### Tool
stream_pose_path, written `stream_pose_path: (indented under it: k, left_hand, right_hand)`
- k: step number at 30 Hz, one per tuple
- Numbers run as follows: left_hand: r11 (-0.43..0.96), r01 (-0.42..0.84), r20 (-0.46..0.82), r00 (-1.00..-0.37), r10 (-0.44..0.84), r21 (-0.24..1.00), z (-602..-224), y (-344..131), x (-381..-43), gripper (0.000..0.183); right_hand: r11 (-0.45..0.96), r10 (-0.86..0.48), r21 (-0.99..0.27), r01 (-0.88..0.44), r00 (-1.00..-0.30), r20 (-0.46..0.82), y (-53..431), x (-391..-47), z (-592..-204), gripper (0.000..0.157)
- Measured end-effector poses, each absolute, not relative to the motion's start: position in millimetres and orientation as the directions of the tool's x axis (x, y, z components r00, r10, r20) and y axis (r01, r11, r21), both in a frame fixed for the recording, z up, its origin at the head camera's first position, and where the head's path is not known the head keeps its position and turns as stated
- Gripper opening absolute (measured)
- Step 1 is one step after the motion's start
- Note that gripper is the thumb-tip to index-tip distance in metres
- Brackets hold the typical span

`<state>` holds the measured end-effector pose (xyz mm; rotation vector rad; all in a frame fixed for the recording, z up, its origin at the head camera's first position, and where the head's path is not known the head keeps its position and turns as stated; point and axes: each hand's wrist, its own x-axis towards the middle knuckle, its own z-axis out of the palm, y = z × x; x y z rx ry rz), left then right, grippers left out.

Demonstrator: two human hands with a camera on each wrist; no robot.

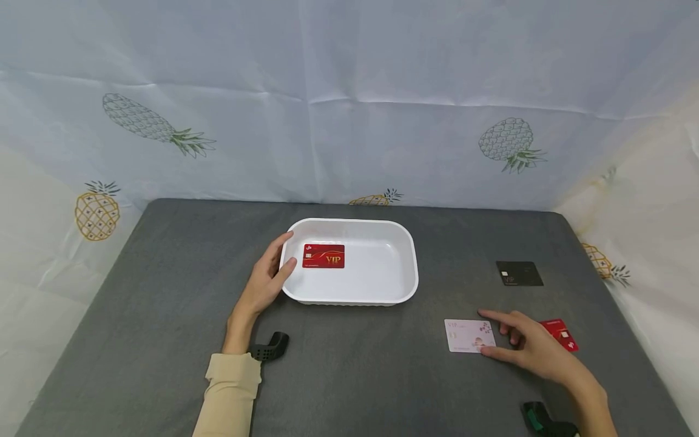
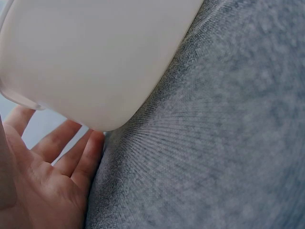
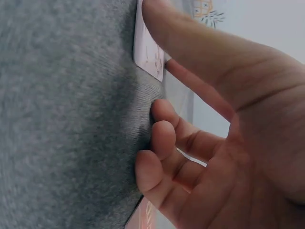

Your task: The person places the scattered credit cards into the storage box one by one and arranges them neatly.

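A white tray [image 1: 377,285] stands on the grey cloth, with a red VIP card [image 1: 324,256] lying inside at its left. My left hand [image 1: 264,282] holds the tray's left end, thumb over the rim and the other fingers along the outer wall [image 2: 95,62]. At the right, a pink VIP card [image 1: 468,335] lies flat on the cloth. My right hand [image 1: 537,349] reaches over its right side, thumb at the lower right corner and forefinger just past the top edge. The remaining fingers [image 3: 163,139] are bent beside the card, near the cloth.
A black VIP card [image 1: 520,274] lies farther back on the right. Another red card [image 1: 561,335] is partly hidden behind my right hand. A pineapple-print curtain [image 1: 338,152] hangs behind the table, whose far edge is rounded at the corners.
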<state>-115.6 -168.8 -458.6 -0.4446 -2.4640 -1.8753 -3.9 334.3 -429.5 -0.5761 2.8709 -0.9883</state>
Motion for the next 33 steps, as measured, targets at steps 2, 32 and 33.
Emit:
stream_pose_path:
  k: [2,32,33]
  left_hand:
    - [0.241,0.233,0.182,-0.959,0.217,0.942,-458.3,-168.6,-115.7,0.059]
    - [0.239,0.256,0.205,-0.955,0.216,0.937,-458.6,-168.7,-115.5,0.059]
    - [0.241,0.256,0.205,-0.955,0.215,0.936,-458.5,-168.5,-115.4,0.059]
  right_hand:
    - [0.730,-0.365,-0.605,-0.318,-0.930,0.048,334.9,-3.9,-428.7,0.067]
    - [0.707,-0.361,-0.658,-0.258,-0.932,-0.021,331.9,0.6,-427.9,0.053]
    - [0.706,-0.361,-0.658,-0.260,-0.932,-0.019,332.0,0.9,-428.3,0.053]
